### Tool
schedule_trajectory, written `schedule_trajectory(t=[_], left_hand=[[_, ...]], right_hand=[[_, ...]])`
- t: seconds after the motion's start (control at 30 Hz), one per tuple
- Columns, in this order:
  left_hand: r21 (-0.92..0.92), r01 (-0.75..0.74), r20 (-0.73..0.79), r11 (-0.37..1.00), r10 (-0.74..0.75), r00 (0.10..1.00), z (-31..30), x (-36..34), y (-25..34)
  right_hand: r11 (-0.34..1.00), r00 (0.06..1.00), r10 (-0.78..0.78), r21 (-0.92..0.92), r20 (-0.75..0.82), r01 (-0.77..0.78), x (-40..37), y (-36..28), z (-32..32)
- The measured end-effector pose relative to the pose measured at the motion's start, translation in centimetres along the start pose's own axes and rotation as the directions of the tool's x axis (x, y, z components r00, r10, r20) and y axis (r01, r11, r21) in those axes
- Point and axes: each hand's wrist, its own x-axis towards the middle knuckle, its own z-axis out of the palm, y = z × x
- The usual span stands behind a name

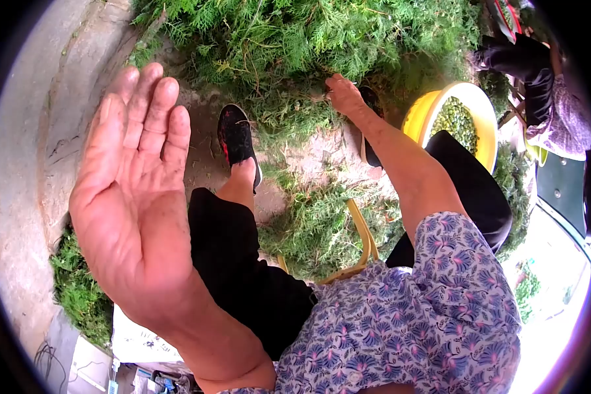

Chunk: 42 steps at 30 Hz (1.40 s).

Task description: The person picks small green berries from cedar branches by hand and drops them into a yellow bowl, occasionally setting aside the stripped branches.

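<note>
Raised close to the camera at the left, my left hand shows its palm, with the fingers stretched out and nothing in it. My right hand reaches forward to the lower edge of a big heap of feathery green conifer branches. Its fingers are curled in at the foliage, and what they hold, if anything, is too small to make out. To the right of my right arm stands a yellow bucket with many small green cones or seeds in it.
Cut greenery lies between my feet, around a yellow chair or stool frame. My dark shoe rests on the ground. Another person sits at the far right. Concrete ground runs along the left, with more greenery beside it.
</note>
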Motion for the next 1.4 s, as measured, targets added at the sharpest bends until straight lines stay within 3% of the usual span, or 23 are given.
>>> schedule_trajectory(t=[0.13, 0.23, 0.33, 0.37, 0.47, 0.63, 0.73, 0.9, 0.97, 1.17, 1.37, 1.4], left_hand=[[0.068, -0.026, -0.040, 0.997, 0.028, 0.999, 0.6, 0.0, -0.3], [0.041, -0.036, -0.054, 0.999, 0.038, 0.998, 0.8, 0.1, -0.3], [0.039, -0.030, -0.089, 0.999, 0.034, 0.995, 1.5, 0.0, -0.3], [0.031, -0.041, -0.079, 0.999, 0.043, 0.996, 1.6, 0.0, -0.2], [0.006, -0.021, -0.104, 1.000, 0.022, 0.994, 1.9, 0.1, -0.2], [-0.038, -0.016, -0.069, 0.999, 0.013, 0.998, 1.8, 0.4, -0.6], [-0.055, 0.007, -0.053, 0.998, -0.010, 0.999, 1.9, 0.7, -1.1], [-0.048, 0.038, -0.012, 0.998, -0.038, 0.999, 2.4, 1.0, -1.9], [-0.047, 0.033, 0.007, 0.998, -0.033, 0.999, 2.6, 1.0, -2.1], [-0.020, 0.052, 0.015, 0.998, -0.052, 0.999, 3.6, 0.7, -2.8], [-0.001, 0.031, 0.023, 1.000, -0.031, 0.999, 4.8, 0.4, -3.4], [-0.006, 0.044, 0.033, 0.999, -0.044, 0.998, 5.0, 0.3, -3.5]], right_hand=[[0.987, 0.997, 0.074, 0.143, -0.022, -0.070, -0.4, -0.2, -1.4], [0.990, 0.993, -0.052, 0.128, -0.105, 0.065, -0.6, 0.5, -3.2], [0.908, 0.892, -0.190, 0.272, -0.410, 0.318, -0.2, 1.5, -5.0], [0.909, 0.886, -0.198, 0.259, -0.419, 0.326, -0.3, 1.4, -6.1], [0.869, 0.922, -0.046, 0.439, -0.383, 0.226, -2.0, -0.3, -11.2], [0.903, 0.957, 0.002, 0.411, -0.292, 0.124, -3.8, -1.4, -17.3], [0.853, 0.961, 0.088, 0.518, -0.264, 0.064, -5.2, -2.5, -21.2], [0.907, 0.931, -0.009, 0.388, -0.365, 0.161, -6.0, -2.9, -26.1], [0.847, 0.946, 0.078, 0.522, -0.315, 0.104, -6.8, -4.0, -27.5], [0.858, 0.948, 0.084, 0.507, -0.307, 0.088, -8.2, -6.4, -31.6], [0.925, 0.925, 0.050, 0.366, -0.376, 0.099, -10.7, -8.6, -35.0], [0.957, 0.907, 0.016, 0.268, -0.420, 0.107, -10.5, -8.3, -35.5]])
